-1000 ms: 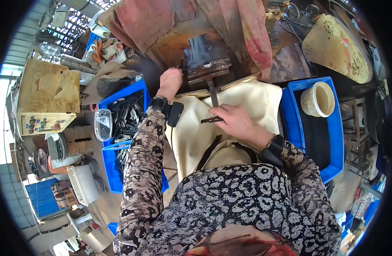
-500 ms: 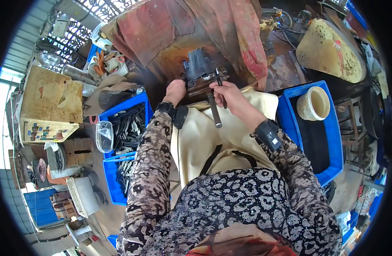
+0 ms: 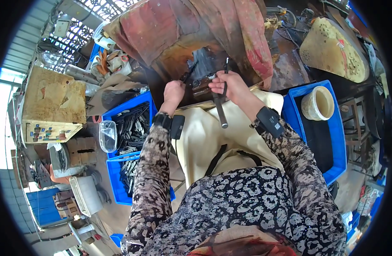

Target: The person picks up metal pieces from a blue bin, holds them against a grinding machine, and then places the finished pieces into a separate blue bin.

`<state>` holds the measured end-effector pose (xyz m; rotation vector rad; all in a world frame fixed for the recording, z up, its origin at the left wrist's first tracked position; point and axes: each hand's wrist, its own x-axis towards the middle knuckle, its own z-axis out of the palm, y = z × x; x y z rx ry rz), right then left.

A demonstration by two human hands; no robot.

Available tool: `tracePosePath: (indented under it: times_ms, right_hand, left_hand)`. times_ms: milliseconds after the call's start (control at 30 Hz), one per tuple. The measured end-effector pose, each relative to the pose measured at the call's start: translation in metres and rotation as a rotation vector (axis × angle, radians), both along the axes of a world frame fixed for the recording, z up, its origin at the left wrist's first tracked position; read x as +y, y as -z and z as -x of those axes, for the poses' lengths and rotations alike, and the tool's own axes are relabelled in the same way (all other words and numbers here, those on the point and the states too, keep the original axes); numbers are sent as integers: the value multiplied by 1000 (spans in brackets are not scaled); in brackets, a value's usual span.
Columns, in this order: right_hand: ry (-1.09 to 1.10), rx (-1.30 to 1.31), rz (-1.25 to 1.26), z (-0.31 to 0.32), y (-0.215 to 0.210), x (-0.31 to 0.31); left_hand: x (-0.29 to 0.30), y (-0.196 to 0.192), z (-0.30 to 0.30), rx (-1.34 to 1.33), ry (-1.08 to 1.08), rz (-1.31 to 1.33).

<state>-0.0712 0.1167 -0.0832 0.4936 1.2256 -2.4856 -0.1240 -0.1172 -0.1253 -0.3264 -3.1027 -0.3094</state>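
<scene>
I see right hand (image 3: 230, 85) clamped on a metal rod (image 3: 221, 112) at the dark fixture (image 3: 203, 72). Left hand (image 3: 174, 91) fisted beside it, contents hidden. Work looks mid-way

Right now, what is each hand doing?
Left hand: closed in a fist at the dark metal fixture; what it grips cannot be told.
Right hand: closed around a metal rod tool.

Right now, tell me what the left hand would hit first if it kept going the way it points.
The left hand, closed into a fist, points forward at the dark metal machine part under the rust-red draped cloth. It would probably meet that metal part first; depth is hard to judge.
</scene>
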Motion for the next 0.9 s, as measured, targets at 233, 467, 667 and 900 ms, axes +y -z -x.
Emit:
tracePosePath:
  times_ms: [233, 467, 667, 900]
  right_hand:
    - [205, 103, 123, 33, 4, -57]
    - [144, 69, 126, 19, -15, -24]
    - [-24, 136, 78, 0, -29, -6]
    - [-162, 177, 64, 0, -23, -6]
  left_hand:
    - [40, -50, -42, 280, 92, -161]
    - [42, -80, -82, -251, -69, -971]
    - [28, -101, -92, -385, -38, -1245]
    - [35, -94, -91, -384, -17, -1266]
